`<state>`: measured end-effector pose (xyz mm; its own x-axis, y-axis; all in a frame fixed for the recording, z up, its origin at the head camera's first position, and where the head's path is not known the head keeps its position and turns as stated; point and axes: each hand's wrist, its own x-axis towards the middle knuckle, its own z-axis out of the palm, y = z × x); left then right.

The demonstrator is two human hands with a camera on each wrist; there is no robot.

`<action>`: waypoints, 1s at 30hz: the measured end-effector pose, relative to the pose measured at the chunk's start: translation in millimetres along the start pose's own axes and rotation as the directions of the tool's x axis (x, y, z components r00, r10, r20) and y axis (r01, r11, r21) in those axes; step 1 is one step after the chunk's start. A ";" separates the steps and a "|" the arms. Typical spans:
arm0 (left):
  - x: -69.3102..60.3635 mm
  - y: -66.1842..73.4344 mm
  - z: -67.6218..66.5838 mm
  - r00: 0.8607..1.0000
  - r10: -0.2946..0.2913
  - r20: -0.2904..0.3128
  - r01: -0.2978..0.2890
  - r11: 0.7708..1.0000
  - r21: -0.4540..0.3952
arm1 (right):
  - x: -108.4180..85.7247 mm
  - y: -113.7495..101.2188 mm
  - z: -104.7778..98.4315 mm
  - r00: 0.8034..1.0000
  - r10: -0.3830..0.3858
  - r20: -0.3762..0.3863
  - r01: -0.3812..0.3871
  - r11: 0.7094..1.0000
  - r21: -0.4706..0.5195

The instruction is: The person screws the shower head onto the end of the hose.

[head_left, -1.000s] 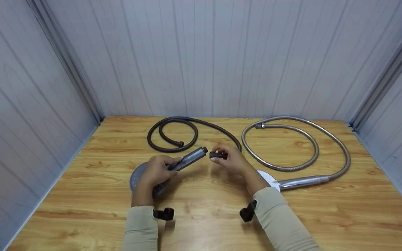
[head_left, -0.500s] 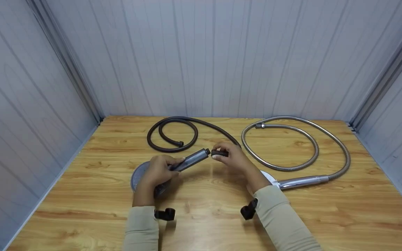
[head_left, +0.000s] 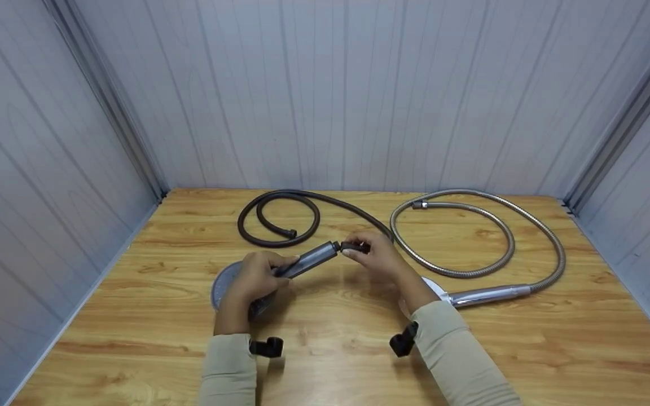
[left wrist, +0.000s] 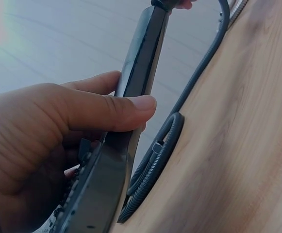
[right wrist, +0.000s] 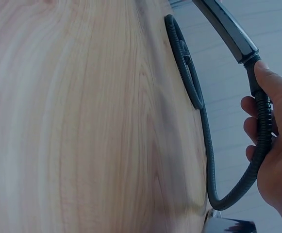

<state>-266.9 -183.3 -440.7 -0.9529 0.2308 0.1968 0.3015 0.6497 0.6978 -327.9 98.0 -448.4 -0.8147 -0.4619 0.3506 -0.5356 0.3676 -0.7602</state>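
Two bare hands are meeting over the wood-grain table [head_left: 325,349], bringing two dark parts end to end. The left hand [head_left: 258,276] is gripping a dark grey, glossy shower head with a flat-sided handle [head_left: 308,262], its thumb pressing one face and its fingers wrapping the other side. The right hand [head_left: 378,256] is pinching the end of a black, ribbed, flexible shower hose [right wrist: 264,116], thumb on one side and curled fingers on the other. The hose's smooth dark collar [right wrist: 252,75] is sitting against the handle's narrow end; whether any threads are engaging, I cannot tell.

The shower head is probably feeling light but rigid, carrying more of its weight at the broad round face, so holding it low on the handle near that face is likely balancing it well. Its shiny flat sides are perhaps slipping easily under damp fingers, though their edges are resisting a twist. The hose is bending softly below the hand and is trailing back to a coil on the table, so gripping right at the collar is probably giving the best control; holding farther down is likely letting the end flop.
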 end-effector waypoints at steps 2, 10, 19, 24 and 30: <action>-0.5 0.2 -0.3 1.000 -0.004 -0.001 0.004 1.000 0.007 | -0.3 -1.2 -0.1 1.000 0.011 0.000 -0.011 1.000 0.003; -2.6 2.1 -0.3 1.000 0.024 0.002 -0.024 1.000 0.005 | -1.0 -4.5 -3.2 0.999 0.040 0.018 -0.040 0.999 -0.015; -2.0 5.0 -0.5 0.999 0.032 0.007 -0.032 0.999 0.033 | 1.3 -5.1 -8.2 0.998 0.028 0.048 -0.026 0.999 -0.044; -2.2 6.8 0.5 0.999 0.018 0.026 -0.018 0.999 0.029 | 2.0 -5.0 -8.6 0.998 -0.018 0.065 0.021 0.999 -0.041; -0.4 9.5 2.7 0.997 0.051 0.050 -0.052 0.998 0.030 | 2.0 -6.1 -11.8 0.996 0.003 0.088 0.002 0.998 -0.062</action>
<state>-263.6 -175.4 -436.0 -0.9335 0.2992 0.1975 0.3517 0.6586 0.6653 -328.9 104.3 -436.7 -0.7935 -0.5302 0.2987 -0.5505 0.4161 -0.7238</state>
